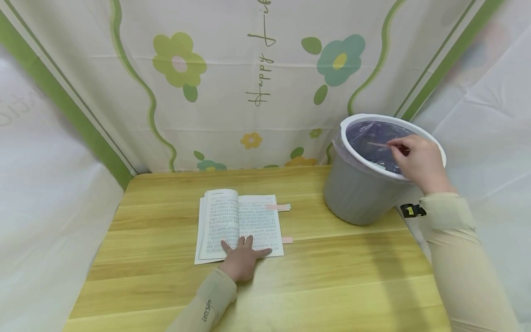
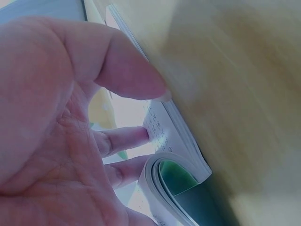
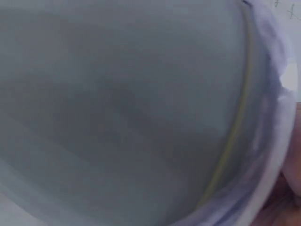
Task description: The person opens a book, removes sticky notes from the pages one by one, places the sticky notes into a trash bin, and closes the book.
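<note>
**Thin pinkish strip (image 1: pixel 376 145) — being pinched by right hand (image 1: pixel 421 159) over round grey bin (image 1: pixel 352 196)**

Disposal is apparently being done, while an open white-paged book (image 1: pixel 224 221) is being touched by the left hand (image 1: pixel 241 262), fingers spread — the strip's release is probably being called for next.

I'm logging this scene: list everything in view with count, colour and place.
Table: 1, yellowish, centre
Bin: 1, grey, on the table's far right
Liner: 1, purple, in bin
Book: 1, white, open on table
Page tabs: 2 or more, pink, book's right edge
Strip: 1, pinkish, over bin
Flowered cloth: count unclear, white, behind table
Sleeves: 2, beige, both forearms
Wrist device: 1, black, right cuff
Left hand: 1, bare, on book
Right hand: 1, bare, pinching strip
</note>
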A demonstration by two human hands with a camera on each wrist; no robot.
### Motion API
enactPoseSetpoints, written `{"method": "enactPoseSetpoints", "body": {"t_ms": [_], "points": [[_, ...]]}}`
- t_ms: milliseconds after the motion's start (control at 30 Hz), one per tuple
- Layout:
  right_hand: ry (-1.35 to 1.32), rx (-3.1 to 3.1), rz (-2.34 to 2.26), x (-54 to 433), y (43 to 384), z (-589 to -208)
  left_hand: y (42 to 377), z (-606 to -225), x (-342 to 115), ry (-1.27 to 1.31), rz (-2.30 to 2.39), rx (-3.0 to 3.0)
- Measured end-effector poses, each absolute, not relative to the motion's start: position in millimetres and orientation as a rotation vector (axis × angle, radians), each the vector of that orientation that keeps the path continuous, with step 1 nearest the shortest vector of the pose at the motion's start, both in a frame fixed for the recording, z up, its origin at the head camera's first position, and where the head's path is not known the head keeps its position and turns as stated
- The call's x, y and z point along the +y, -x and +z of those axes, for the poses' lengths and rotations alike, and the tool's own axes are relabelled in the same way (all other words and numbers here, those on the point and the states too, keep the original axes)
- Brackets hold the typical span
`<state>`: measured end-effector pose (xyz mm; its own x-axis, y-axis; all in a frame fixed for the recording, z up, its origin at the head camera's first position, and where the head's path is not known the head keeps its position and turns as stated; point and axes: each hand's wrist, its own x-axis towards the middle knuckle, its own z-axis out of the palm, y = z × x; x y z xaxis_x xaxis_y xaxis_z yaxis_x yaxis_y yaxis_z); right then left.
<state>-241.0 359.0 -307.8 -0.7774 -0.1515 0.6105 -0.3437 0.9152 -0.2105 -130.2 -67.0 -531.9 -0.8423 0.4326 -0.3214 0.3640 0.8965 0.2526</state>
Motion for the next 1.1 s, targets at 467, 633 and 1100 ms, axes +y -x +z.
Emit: {"method": "enactPoseSetpoints", "body": {"t_ms": [467, 633, 1100], "points": [[-0.263, -2.758, 0.393, 372, 252, -312, 132, -535, -67, -0.593, 0.248, 2.692], [-0.282, -2.865, 0.357, 373, 254, -311, 133, -533, -67, -0.581, 0.249, 2.678], [-0.402, -2.387, 0.397, 333, 221, -306, 134, -538, -64, -0.603, 0.192, 2.728]]}}
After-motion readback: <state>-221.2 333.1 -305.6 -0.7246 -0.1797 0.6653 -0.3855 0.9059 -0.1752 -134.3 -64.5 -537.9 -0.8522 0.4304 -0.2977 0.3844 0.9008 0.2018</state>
